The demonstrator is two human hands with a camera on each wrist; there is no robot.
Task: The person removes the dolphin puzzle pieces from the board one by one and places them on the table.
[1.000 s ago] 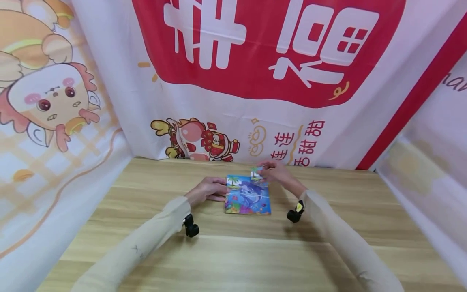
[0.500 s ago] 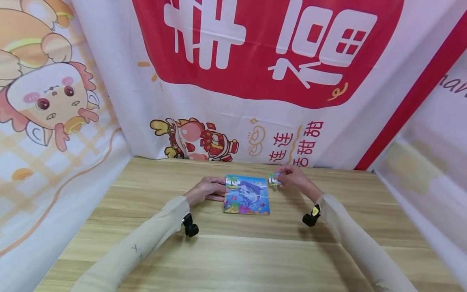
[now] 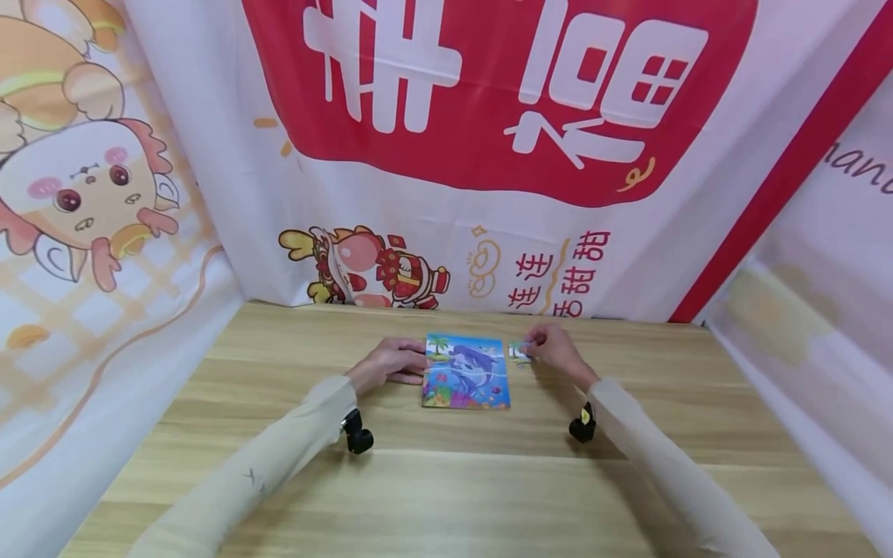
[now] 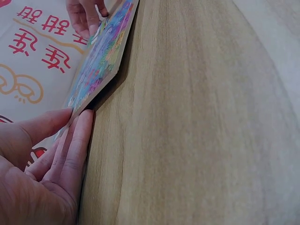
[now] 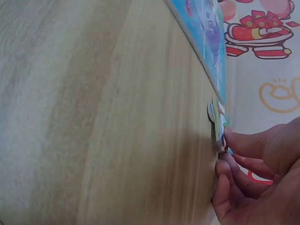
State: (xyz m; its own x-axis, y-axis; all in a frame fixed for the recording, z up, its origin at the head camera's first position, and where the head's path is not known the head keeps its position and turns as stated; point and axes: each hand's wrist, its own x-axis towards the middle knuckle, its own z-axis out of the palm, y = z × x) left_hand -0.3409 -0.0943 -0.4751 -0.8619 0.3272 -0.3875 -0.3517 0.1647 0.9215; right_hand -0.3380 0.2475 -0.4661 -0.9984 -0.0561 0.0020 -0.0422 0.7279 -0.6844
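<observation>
A rectangular dolphin jigsaw puzzle (image 3: 466, 372), blue with a palm tree at its upper left, lies flat on the wooden table. My left hand (image 3: 391, 362) holds its left edge; in the left wrist view the thumb (image 4: 51, 123) is on top and the fingers are against the side. Just right of the puzzle, my right hand (image 3: 556, 349) pinches a small jigsaw piece (image 3: 517, 353) with a palm tree on it. The right wrist view shows that piece (image 5: 219, 117) tilted close to the tabletop, a rounded tab on its side, apart from the puzzle or nearly so.
The wooden table (image 3: 446, 488) stretches in front of and to both sides of the puzzle. A printed white and red cloth (image 3: 446, 174) hangs right behind it. More printed cloth walls stand at the left (image 3: 160, 310) and the right (image 3: 802, 310).
My right hand has carried the small piece from over the puzzle's top right corner to the table right of it, then lower. My left hand has stayed at the puzzle's left edge.
</observation>
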